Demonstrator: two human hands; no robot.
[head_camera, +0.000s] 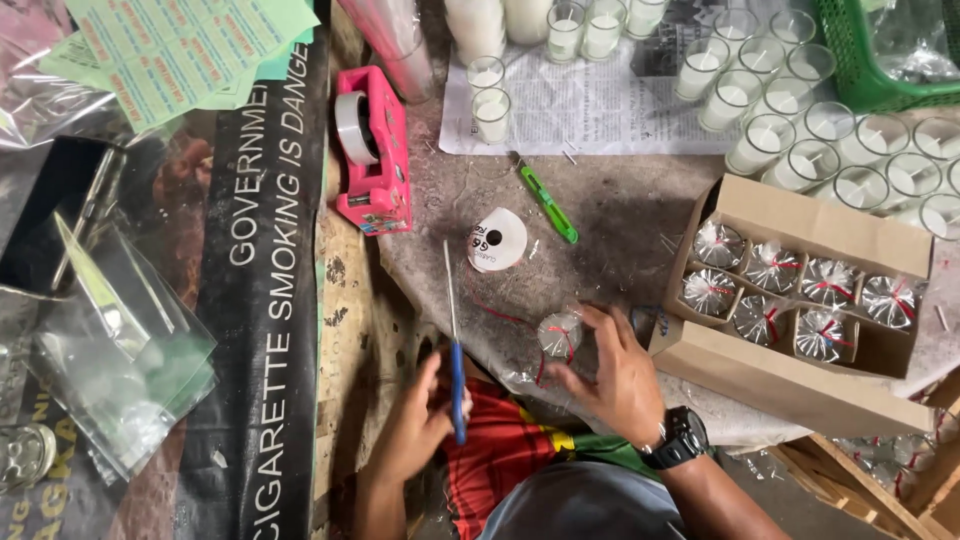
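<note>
Wrapped candle glass (560, 335), red-tied, grasped in right hand (612, 378), left hand (418, 425) clenched on blue-handled scissors (455, 345) just beside; cardboard box (800, 385) to the grip's right holds seven wrapped glasses, one cell free; many unwrapped candle glasses (800, 130) beyond.

A candle-packing workshop: rows of glass candles (790, 95), cardboard box (800, 380)
</note>
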